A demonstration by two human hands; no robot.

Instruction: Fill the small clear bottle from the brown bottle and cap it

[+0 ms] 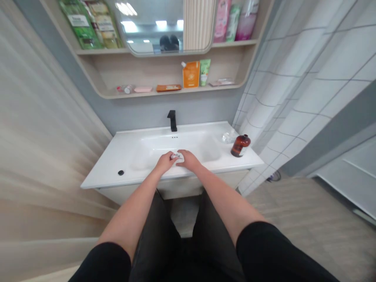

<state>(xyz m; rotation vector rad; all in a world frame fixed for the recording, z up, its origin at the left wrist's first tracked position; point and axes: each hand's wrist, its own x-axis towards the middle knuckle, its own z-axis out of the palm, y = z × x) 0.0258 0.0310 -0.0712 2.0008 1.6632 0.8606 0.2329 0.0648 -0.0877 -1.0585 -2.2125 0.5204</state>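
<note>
Over the front part of the white sink (158, 145), my two hands meet around a small clear and white object (178, 157). My left hand (166, 161) pinches its left end between thumb and fingers. My right hand (188, 159) curls round the right side of it. Exactly what the object is cannot be made out. Behind the hands, the black faucet (172, 121) stands at the back of the sink. An open-necked brown bottle (240, 146) stands on the counter at the right, beside a clear plastic item (228, 137).
A black round cap (120, 172) lies at the counter's left front. Above, a wall shelf (141, 94) holds an orange pouch (191, 74), a green tube (205, 72) and several bottles around a mirror (155, 27). Curtains hang at both sides.
</note>
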